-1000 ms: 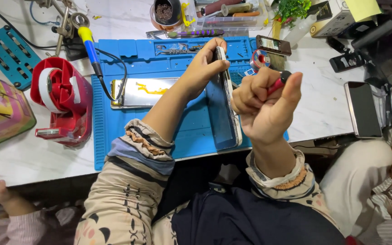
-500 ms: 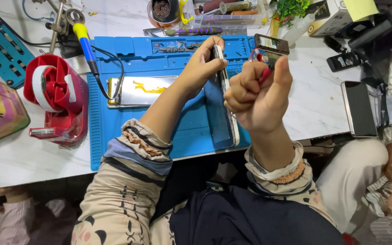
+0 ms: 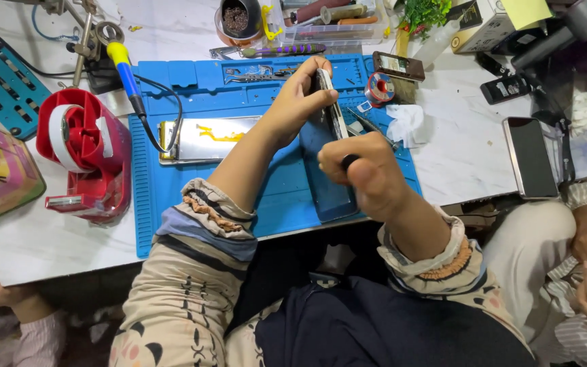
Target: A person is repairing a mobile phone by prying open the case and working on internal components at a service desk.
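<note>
— Fingers first: the left hand (image 3: 300,95) has its fingers (image 3: 317,68) curled over the top end of a smartphone (image 3: 331,146), thumb on the near face, propping it on edge over the blue repair mat (image 3: 191,204).

— And the other one?

— The right hand (image 3: 368,173) is a closed fist around a dark-handled tool (image 3: 350,162); only the rounded butt shows by the thumb, so I can't tell what sort of tip it has. It sits tight against the phone's edge, just below the left fingertips.

— What stage would you say?

— Working along the side seam, I'd judge, prying or unfastening. The next move seems to call for a steady left grip while the tool is eased gently along the edge.

— How does the phone look?

— Slim, dark face towards the left palm, pale metal rim turned up, lower end resting on the mat.

— Anything else about?

— Left of the fingers a red tape dispenser (image 3: 83,163) and a removed phone panel (image 3: 205,139) lying flat; right of them a crumpled tissue (image 3: 407,122) and another phone (image 3: 530,158), face up.
</note>
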